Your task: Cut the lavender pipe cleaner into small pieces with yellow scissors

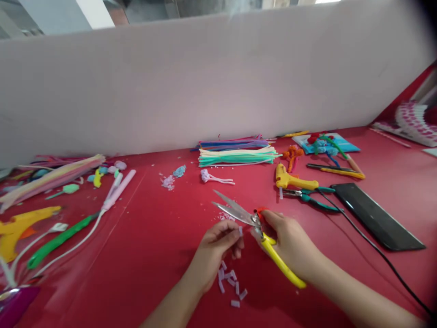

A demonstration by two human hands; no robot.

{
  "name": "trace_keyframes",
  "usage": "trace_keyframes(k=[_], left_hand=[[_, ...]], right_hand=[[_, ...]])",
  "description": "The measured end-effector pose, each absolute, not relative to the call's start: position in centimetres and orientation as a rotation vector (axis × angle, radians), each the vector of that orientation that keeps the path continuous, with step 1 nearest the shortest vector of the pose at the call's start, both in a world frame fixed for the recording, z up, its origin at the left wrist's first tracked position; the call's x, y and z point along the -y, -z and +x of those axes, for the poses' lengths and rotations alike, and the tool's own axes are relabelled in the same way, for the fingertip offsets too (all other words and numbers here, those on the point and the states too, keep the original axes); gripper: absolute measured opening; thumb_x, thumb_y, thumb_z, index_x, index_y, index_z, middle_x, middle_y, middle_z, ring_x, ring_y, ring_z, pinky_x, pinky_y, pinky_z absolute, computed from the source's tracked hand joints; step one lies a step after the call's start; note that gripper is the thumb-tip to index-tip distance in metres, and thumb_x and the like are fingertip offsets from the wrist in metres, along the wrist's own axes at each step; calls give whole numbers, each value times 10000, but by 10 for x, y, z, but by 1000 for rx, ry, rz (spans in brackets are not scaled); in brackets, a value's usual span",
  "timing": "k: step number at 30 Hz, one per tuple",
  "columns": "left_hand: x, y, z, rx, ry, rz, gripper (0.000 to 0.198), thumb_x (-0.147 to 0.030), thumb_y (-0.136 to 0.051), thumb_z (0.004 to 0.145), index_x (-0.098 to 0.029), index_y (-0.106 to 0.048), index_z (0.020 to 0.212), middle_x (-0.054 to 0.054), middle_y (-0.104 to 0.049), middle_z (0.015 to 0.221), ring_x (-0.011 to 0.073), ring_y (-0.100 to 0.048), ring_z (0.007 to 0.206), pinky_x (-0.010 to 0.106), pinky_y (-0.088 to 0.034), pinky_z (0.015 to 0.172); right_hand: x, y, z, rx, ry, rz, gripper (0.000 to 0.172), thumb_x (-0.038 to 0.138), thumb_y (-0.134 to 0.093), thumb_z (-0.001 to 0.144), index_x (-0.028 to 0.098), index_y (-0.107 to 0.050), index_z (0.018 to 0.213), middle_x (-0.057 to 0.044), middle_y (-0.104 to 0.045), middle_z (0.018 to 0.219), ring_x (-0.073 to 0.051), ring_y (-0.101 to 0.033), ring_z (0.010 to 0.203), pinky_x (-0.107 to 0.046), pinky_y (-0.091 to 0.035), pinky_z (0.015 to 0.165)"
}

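My right hand [290, 241] grips scissors [239, 213] with a yellow and a red handle; the blades are open and point left and away. My left hand [218, 241] is curled, pinching a short pale lilac piece [240, 231] close to the blades' pivot. Several short lilac cut pieces [232, 282] lie on the red table [143, 255] just below my left hand.
A bundle of coloured pipe cleaners [235, 152] lies at the back by the white partition [218, 82]. A yellow glue gun [290, 180], green-handled pliers [312, 198], a black flat object [375, 216] and a black cord [375, 248] sit right. More craft pieces and tools [51, 200] crowd the left.
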State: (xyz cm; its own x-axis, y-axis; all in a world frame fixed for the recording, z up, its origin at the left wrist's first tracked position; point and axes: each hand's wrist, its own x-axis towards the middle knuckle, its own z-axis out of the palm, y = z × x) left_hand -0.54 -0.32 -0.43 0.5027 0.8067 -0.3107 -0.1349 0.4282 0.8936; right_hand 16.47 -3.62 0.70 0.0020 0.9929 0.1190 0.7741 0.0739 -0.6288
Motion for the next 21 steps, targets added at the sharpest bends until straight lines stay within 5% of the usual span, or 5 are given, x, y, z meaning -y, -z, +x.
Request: trace_keyframes(k=[7, 21], left_hand=[[7, 1, -1, -909, -535, 1180, 167, -306, -510, 743, -145, -538, 705, 3, -514, 592, 85, -461, 504, 198, -346, 491], [10, 6, 0, -958, -597, 1405, 107, -245, -522, 723, -153, -575, 710, -3, -500, 584, 84, -438, 492, 202, -363, 494]], right_hand=[[42, -13, 159, 1756, -916, -1598, 59, 200, -428, 682, 181, -483, 673, 28, -518, 570, -82, -434, 524, -184, -286, 465], [42, -3, 157, 1933, -625, -1679, 137, 302, -459, 676, 189, -434, 602, 31, -447, 510, -60, -301, 444, -191, -197, 429]])
